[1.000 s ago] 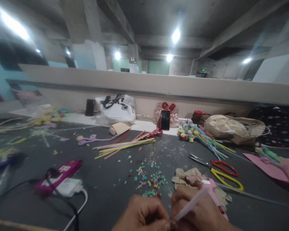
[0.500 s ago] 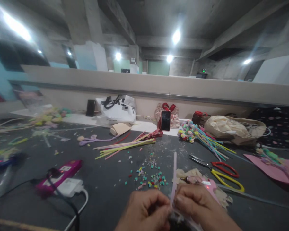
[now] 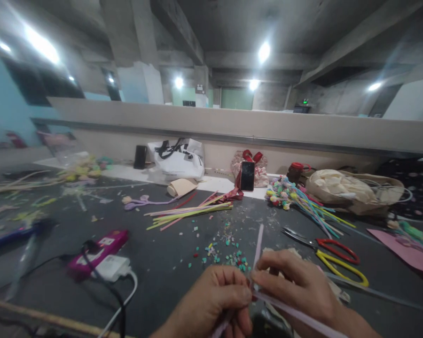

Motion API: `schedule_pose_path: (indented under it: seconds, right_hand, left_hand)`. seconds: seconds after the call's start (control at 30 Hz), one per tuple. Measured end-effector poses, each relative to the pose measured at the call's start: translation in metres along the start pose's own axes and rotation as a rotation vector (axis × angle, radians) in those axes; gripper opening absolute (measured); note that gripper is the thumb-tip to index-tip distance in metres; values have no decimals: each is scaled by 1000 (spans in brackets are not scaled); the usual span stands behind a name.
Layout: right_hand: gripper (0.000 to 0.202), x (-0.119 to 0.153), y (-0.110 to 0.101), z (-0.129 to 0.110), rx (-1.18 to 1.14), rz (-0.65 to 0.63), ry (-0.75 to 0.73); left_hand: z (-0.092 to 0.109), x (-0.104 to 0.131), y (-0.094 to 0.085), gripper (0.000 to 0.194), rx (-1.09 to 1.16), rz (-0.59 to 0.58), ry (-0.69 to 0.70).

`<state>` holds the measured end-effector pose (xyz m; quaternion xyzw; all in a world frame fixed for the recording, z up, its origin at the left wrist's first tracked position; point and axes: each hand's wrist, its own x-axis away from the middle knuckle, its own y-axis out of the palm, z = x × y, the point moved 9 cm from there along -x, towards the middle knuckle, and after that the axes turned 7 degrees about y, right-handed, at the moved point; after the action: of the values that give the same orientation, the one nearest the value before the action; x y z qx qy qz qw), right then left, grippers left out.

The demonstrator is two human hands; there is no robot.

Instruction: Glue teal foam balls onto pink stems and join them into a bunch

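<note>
Low in the middle of the view, my left hand (image 3: 220,298) is closed, its thumb and fingers pinching a pale lilac pipe cleaner (image 3: 259,241). One end of it stands up between my hands. My right hand (image 3: 298,281) meets the left at the pinch, thumb and fingertips closed on the same work. Another pale lilac length (image 3: 299,317) runs from the fingertips down to the lower right, under my right hand. The exact join is hidden by my fingers. A dark, shiny object (image 3: 270,324) lies below my hands, mostly covered.
Small coloured clippings (image 3: 232,256) are scattered beyond my hands. Red-and-yellow-handled scissors (image 3: 338,258) lie to the right, partly beside a pink sheet (image 3: 405,249). A bundle of pipe cleaners (image 3: 186,213) and a flowered bunch (image 3: 282,192) lie further back. A magenta power strip (image 3: 109,246) with cables sits left.
The view has shifted slightly, so the table things appear further right. My right fingers have stretched out more, and a lilac length now shows clearly running to the lower right.
</note>
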<state>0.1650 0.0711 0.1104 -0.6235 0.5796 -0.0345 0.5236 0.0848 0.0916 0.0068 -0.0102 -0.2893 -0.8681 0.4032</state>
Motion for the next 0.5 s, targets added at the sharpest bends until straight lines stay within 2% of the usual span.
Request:
schedule_pose_path:
  seconds: [0.13, 0.23, 0.33, 0.4, 0.5]
  right_hand:
    - [27, 2, 14, -20, 314, -204, -252]
    - [21, 2, 16, -25, 328, -258, -294]
    - [16, 2, 19, -27, 322, -288, -278]
    - [10, 0, 17, -30, 298, -234, -237]
    - [13, -5, 12, -24, 137, -176, -37]
  left_hand:
    - [-4, 2, -1, 12, -24, -5, -50]
    - [-6, 4, -1, 10, -58, 10, -78]
    - [0, 6, -2, 9, -112, 63, -5]
    - [7, 8, 1, 9, -196, 59, 57]
    - [24, 15, 4, 9, -477, 98, 171]
